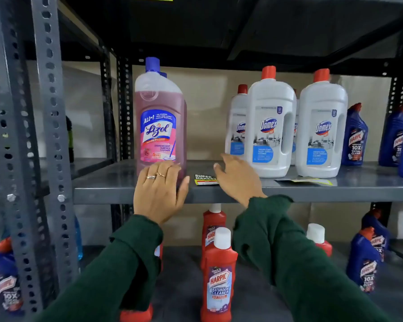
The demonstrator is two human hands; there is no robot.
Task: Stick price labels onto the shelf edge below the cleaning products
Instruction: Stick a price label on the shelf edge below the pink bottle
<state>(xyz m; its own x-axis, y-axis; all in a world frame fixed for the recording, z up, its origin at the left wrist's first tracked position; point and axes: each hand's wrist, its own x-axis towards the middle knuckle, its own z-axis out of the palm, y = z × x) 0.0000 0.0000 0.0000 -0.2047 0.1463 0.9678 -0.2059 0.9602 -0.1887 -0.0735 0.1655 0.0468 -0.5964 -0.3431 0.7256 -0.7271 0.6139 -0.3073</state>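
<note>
Lizol: pink bottle (160, 126) | Domex: white bottles (271, 133) | Harpic: red bottle (219, 282) | "SUPER MARKET": label (205, 179)

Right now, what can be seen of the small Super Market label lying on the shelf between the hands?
The price label is a small paper slip, black on top with white "SUPER MARKET" lettering, and a yellow band with a red strip below. It lies flat on the grey shelf near the front edge, not yet stuck to it, between the Lizol bottle and the nearest Domex bottle. The right hand overlaps its right end; whether it touches is unclear.
</note>
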